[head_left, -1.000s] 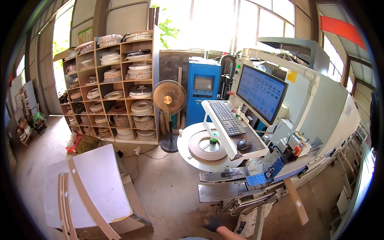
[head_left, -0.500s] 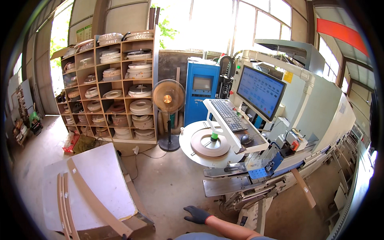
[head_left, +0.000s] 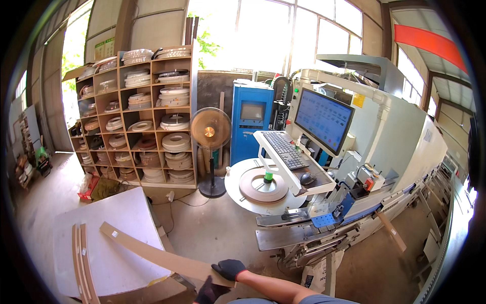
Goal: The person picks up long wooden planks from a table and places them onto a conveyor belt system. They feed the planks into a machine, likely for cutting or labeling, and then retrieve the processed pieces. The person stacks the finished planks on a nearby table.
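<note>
Both hands gloved, black, at the lower edge of view. Right hand (head_left: 229, 268) clamped on the near end of a long wooden strip (head_left: 152, 253), fingers curled over its top face. Left hand (head_left: 208, 293) just beneath the same end; it looks closed on the underside, but most of it is cut off, so I cannot tell for sure.

The strip runs from my hands away to the left, its far end lying over the white board (head_left: 109, 223) stacked low on the floor. Two thinner curved strips (head_left: 81, 263) lie along that board's left edge.

Handling, as I judge it: thin, flat, light for its length, fairly stiff but likely to sag or whip if held only at one end. Edges may be rough; gloves help. Better grip would be one hand at the end, the other farther along toward the middle.

Ahead: machine (head_left: 364, 167) with screen (head_left: 324, 119), keyboard (head_left: 286, 149), and a round turntable (head_left: 260, 185) carrying a coil of banding. Fan (head_left: 210, 131) and shelves (head_left: 134, 116) of coils behind.

Against half a second ago: then only one gloved hand showed, reaching low, not on the strip. Now both are at its end.
</note>
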Demonstrator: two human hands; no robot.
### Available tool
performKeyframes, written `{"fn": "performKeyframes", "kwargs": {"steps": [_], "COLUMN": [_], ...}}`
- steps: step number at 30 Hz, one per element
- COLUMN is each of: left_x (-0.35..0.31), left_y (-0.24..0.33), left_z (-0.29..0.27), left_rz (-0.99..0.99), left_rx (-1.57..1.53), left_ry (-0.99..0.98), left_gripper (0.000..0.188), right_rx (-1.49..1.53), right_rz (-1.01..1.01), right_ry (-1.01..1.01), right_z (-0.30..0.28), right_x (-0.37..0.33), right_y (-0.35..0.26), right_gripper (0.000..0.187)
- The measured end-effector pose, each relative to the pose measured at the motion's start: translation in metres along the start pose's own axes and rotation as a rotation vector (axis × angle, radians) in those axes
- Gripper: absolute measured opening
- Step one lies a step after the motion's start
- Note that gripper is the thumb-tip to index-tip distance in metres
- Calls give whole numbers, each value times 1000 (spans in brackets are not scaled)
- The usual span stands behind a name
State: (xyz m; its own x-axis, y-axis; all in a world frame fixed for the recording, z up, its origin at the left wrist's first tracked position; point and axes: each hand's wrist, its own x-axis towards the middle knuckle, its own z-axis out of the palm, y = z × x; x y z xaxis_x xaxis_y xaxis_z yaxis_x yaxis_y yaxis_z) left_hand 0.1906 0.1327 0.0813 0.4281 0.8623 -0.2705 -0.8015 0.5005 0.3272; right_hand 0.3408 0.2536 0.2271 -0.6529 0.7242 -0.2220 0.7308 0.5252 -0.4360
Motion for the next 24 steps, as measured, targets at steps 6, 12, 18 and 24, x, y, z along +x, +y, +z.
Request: {"fn": "performKeyframes", "kwargs": {"steps": [6, 12, 18, 24], "left_x": [-36, -39, 8, 44], "left_y": [51, 65, 24, -31], "left_z": [41, 12, 34, 109], "left_rz": [397, 451, 261, -145], "left_rx": [41, 12, 181, 317], "left_ry": [507, 454, 351, 195], "left_gripper": [74, 67, 47, 51], "right_rx": [4, -16, -85, -219], "right_rz": [-10, 84, 111, -69], "right_ry": [-24, -30, 141, 188], "right_z": [-25, -26, -19, -55], "right_x": [-94, -203, -234, -177], "right_y": [63, 185, 177, 65], "right_gripper": [60, 51, 82, 80]}}
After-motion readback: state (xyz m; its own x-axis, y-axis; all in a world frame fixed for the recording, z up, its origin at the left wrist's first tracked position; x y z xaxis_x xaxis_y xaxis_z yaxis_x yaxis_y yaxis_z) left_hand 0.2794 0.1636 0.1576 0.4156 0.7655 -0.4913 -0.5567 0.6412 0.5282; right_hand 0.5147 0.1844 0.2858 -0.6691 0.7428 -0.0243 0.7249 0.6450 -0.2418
